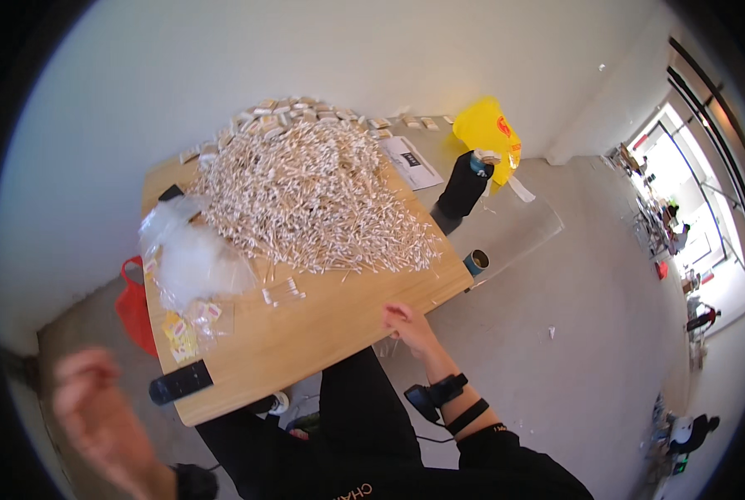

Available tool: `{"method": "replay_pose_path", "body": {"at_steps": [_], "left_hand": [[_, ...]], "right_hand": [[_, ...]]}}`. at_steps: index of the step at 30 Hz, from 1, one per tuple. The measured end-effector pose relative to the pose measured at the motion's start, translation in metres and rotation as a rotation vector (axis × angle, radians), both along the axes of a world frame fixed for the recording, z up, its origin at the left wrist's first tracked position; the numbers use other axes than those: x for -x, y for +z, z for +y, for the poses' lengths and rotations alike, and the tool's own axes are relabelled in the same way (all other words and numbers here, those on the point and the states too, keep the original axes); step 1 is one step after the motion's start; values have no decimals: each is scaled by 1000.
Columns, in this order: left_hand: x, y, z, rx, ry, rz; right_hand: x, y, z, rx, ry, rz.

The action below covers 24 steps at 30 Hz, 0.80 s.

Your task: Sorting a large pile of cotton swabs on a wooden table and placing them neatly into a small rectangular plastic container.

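A large heap of cotton swabs (306,200) covers the far half of the wooden table (331,321). A few loose swabs (284,292) lie in a short row in front of it. Over the table's near edge is my right hand (410,327), its fingers loosely bent and apart, with nothing visible in them. My left hand (97,408) is raised off the table's left side, smeared by motion, so its fingers and any contents are unclear. Nearest to it on the table are clear plastic bags (202,267) and small yellow printed packets (179,335).
Bundled swabs (293,108) line the heap's back against the wall. A black strip (181,382) lies on the near left corner. A red bag (134,308) hangs at the left. Right of the table are a cardboard tube (476,262), a black-wrapped object (462,190) and a yellow bag (482,132).
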<state>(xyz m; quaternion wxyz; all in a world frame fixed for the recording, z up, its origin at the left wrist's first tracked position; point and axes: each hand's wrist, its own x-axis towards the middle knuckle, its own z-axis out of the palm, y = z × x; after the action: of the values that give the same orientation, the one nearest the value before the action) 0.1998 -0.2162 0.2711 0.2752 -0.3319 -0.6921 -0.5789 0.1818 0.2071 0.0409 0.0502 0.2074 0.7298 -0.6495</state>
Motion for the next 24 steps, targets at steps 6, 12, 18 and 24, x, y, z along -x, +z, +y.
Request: {"method": "replay_pose_path", "body": {"at_steps": [6, 12, 18, 24], "left_hand": [[-33, -57, -41, -744, 300, -311], [-25, -51, -51, -654, 154, -318], [-23, -61, -39, -624, 73, -312], [-17, -36, -59, -468, -29, -325]], "right_hand": [[-40, -20, -12, 84, -30, -111], [-55, -17, 8, 74, -83, -80], [-50, -32, -7, 0, 11, -29], [-53, -19, -23, -12, 37, -111]]}}
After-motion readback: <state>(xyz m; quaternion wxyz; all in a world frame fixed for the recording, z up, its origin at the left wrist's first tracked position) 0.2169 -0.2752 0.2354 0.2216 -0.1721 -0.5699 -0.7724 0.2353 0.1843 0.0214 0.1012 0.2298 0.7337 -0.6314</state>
